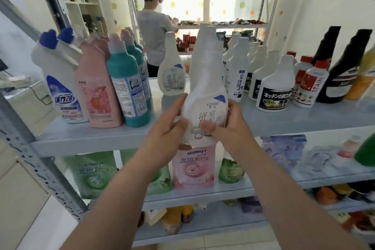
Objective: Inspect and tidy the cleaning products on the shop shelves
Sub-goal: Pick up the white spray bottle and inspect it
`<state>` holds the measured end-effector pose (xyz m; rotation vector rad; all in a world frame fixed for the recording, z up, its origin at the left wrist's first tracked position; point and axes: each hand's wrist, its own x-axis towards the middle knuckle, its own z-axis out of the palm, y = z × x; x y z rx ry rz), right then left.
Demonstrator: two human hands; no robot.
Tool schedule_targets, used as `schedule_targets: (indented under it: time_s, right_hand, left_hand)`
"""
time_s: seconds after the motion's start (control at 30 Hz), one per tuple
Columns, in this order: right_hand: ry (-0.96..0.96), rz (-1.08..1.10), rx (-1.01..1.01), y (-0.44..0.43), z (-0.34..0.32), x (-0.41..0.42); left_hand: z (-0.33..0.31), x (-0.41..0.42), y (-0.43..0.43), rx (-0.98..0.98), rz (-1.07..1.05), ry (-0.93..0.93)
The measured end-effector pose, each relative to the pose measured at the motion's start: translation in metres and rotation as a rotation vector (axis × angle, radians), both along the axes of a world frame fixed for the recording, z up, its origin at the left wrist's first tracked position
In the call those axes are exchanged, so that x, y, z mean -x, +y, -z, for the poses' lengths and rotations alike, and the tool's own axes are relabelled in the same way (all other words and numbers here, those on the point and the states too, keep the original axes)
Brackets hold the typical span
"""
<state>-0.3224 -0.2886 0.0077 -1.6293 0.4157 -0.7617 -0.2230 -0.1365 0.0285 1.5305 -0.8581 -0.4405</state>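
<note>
Nearest: gripping white bottle [205, 103] w/ both hands, upright, held just in front of middle shelf [91, 142] edge. L hand [168, 128] on its left side, fingers fairly straight up the flank, thumb across the front. R hand [229, 126] wrapped round right side, thumb curled onto lower label. Just behind, on shelf: matching bottle [172, 71], upright. To left: blue-capped bottles [58, 79], pink bottle [97, 91], teal bottles [125, 87], packed side by side. To right: black-labelled bottles [274, 87], red-capped bottles [310, 85], tall black bottles [345, 71]. Shelf below: pink pouch [194, 168], green pouch [93, 174]. Far back: person in grey top [154, 32] at another rack.
</note>
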Motion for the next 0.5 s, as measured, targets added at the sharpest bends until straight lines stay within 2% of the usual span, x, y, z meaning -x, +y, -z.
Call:
schedule_targets:
  time_s: [0.07, 0.17, 0.3, 0.5]
  right_hand:
    - [-0.004, 0.0, 0.016, -0.021, -0.006, -0.01]
    - [-0.003, -0.004, 0.068, -0.047, -0.011, -0.021]
    - [0.022, -0.025, 0.098, -0.069, -0.008, -0.034]
    - [0.049, -0.066, 0.14, -0.086, -0.006, -0.04]
  left_hand:
    - [-0.012, -0.019, -0.021, -0.042, -0.06, -0.051]
    - [-0.025, -0.055, -0.055, -0.034, -0.273, -0.119]
    - [-0.034, -0.097, -0.107, -0.065, -0.46, -0.134]
    - [-0.033, -0.137, -0.147, -0.376, -0.564, -0.291]
